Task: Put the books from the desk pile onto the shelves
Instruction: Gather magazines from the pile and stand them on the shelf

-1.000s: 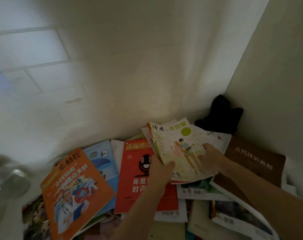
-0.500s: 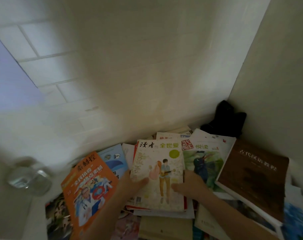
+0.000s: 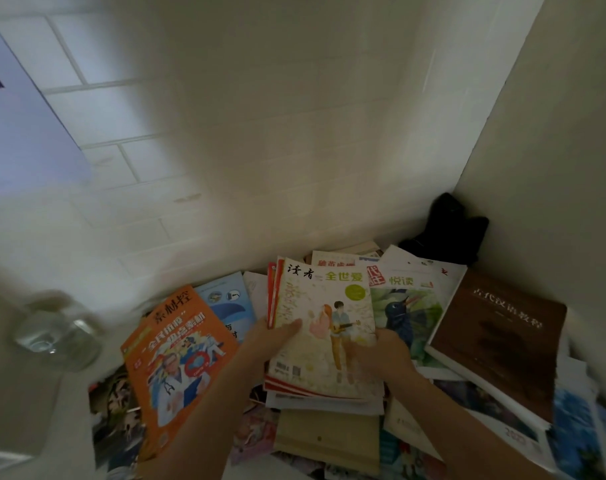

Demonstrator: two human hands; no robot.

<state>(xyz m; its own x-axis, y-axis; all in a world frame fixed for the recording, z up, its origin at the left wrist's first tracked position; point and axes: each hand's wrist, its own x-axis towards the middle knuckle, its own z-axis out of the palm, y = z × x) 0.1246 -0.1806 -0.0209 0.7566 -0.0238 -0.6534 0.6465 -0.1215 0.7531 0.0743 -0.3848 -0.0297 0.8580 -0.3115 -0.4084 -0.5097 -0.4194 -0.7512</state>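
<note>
Hands clasp a small stack of magazines between them above the table pile: the left hand has its grip closed on the stack's left edge, thumb on the cover, and the right hand grips the right edge. Left of that sits an orange magazine; right, a brown book.

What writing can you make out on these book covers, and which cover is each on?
"读者" and "全世爱": pale illustrated magazine held in both hands.
"悦读": bird-picture magazine.
"古代汉语教程": brown hardcover book, faint.
"素材控": orange magazine; its lower headline is blurred.
Blue booklet: too small to read.
</note>
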